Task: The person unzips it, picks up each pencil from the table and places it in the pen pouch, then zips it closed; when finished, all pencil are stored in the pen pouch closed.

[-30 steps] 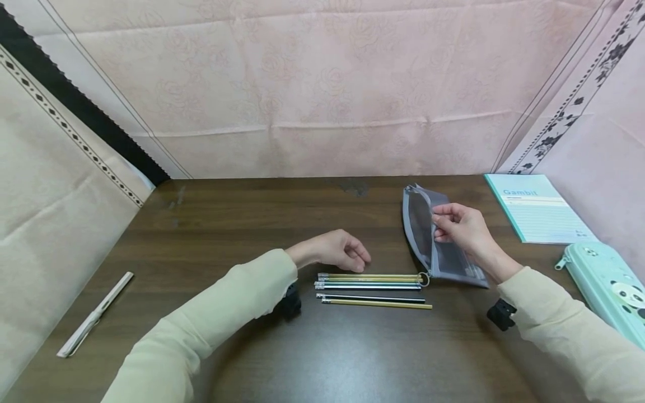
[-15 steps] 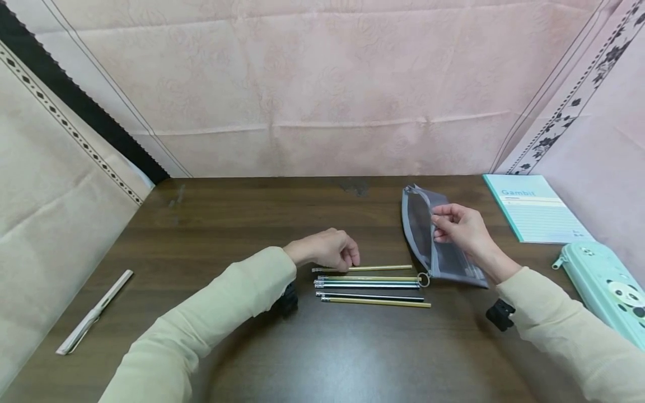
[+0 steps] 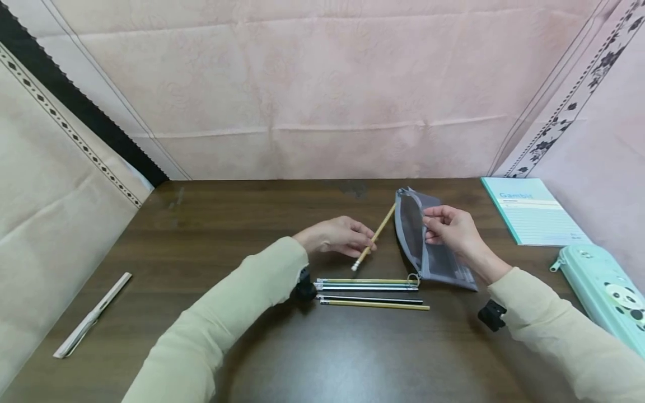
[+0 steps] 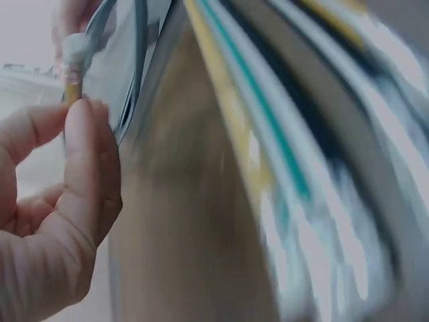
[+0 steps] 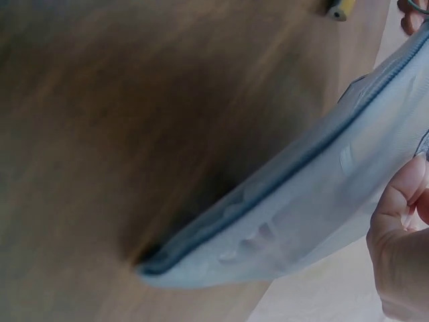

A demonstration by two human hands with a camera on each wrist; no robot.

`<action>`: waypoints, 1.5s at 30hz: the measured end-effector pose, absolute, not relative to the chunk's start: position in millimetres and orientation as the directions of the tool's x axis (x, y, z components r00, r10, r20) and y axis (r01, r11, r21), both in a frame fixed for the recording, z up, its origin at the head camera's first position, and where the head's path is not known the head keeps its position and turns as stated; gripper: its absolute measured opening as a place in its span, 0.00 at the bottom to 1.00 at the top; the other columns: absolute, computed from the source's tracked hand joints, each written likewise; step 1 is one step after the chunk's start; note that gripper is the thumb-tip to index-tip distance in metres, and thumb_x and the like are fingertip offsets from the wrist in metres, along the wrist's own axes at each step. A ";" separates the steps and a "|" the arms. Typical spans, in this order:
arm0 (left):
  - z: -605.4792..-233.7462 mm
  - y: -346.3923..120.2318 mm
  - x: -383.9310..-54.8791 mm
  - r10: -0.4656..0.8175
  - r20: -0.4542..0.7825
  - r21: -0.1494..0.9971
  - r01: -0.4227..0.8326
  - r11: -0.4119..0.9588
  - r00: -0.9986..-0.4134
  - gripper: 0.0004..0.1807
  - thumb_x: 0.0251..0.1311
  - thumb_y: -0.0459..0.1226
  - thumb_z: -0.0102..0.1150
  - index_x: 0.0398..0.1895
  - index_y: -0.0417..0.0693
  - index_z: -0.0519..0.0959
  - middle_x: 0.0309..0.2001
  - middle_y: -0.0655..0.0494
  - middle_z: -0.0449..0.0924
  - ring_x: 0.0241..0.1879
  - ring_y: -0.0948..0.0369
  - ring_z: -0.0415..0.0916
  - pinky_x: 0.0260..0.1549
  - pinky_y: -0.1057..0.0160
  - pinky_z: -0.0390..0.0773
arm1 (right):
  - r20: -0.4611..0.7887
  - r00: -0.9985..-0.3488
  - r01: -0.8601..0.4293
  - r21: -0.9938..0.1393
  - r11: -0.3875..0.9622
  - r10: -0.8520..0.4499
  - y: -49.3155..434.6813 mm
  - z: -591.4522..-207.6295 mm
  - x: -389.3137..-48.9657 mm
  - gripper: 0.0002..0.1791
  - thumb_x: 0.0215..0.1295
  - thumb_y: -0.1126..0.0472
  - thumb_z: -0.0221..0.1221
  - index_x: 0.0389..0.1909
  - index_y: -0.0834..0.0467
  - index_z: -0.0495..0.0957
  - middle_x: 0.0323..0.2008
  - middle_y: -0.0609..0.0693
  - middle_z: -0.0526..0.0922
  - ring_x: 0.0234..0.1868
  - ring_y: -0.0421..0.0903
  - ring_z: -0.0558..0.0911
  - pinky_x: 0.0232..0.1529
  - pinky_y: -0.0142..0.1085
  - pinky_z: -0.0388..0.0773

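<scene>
My left hand (image 3: pixel 342 235) pinches a yellow pencil (image 3: pixel 386 219) between thumb and fingers. It slants up from the table, its white eraser end low and its far end right at the left edge of a grey mesh zipper pouch (image 3: pixel 445 267). The left wrist view shows the fingertips just below that eraser (image 4: pixel 76 47). My right hand (image 3: pixel 456 230) pinches the pouch's opening edge and holds the mouth apart. In the right wrist view the mesh side (image 5: pixel 315 208) fills the middle, with the right thumb (image 5: pixel 402 184) at its rim. Several pencils (image 3: pixel 370 289) lie side by side in front.
At the right are a teal-edged notepad (image 3: pixel 539 215) and a mint panda pencil case (image 3: pixel 607 291). A slim silvery-white strip-like item (image 3: pixel 93 316) lies at the far left of the brown table (image 3: pixel 242 212). Patterned cloth (image 3: pixel 322 101) hangs along the back and sides.
My left hand has picked one yellow pencil out of the row, raised it and turned it upward toward the pouch. The right hand keeps its grip; the pouch sits slightly further left in view.
</scene>
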State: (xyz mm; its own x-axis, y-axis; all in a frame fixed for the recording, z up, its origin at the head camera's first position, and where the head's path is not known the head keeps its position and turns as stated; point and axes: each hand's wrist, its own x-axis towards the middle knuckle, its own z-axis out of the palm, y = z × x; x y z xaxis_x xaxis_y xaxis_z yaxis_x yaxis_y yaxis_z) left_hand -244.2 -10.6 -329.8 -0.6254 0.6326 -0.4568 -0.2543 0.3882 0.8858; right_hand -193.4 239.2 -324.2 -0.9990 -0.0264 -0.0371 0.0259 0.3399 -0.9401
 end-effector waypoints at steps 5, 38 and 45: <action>-334.1 19.9 -241.7 0.617 -0.450 0.890 -0.385 0.246 -0.645 0.19 0.64 0.31 0.54 0.58 0.35 0.71 0.52 0.39 0.78 0.36 0.60 0.80 0.37 0.68 0.82 | -0.038 -0.998 0.023 -0.941 0.337 -0.040 230.0 -323.0 -193.8 0.22 0.69 0.65 0.51 0.58 0.74 0.64 0.27 0.43 0.75 0.23 0.33 0.78 0.29 0.27 0.81; -341.6 -3.4 -221.9 0.661 -0.376 0.870 0.000 0.494 -0.650 0.16 0.57 0.32 0.62 0.50 0.41 0.78 0.42 0.51 0.83 0.41 0.61 0.80 0.41 0.66 0.81 | -0.041 -0.999 0.036 -0.932 0.361 -0.008 240.8 -323.3 -193.7 0.21 0.69 0.65 0.51 0.57 0.74 0.65 0.27 0.44 0.75 0.23 0.33 0.78 0.29 0.27 0.81; -344.6 -22.7 -212.0 0.700 -0.340 0.726 0.297 0.620 -0.628 0.07 0.54 0.31 0.65 0.37 0.47 0.83 0.31 0.59 0.83 0.33 0.67 0.78 0.37 0.70 0.77 | -0.049 -0.999 0.043 -0.924 0.380 -0.008 241.3 -324.7 -194.1 0.22 0.69 0.64 0.52 0.58 0.73 0.64 0.28 0.44 0.75 0.24 0.33 0.78 0.30 0.27 0.81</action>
State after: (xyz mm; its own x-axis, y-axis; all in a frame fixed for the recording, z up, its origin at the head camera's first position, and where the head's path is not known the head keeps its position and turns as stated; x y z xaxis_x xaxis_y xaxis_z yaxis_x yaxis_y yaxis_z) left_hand -212.0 -22.7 -344.6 -0.6281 0.6998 -0.3403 0.2972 0.6198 0.7263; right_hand -194.1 241.3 -324.7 -0.9987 -0.0082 -0.0494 0.0426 0.3798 -0.9241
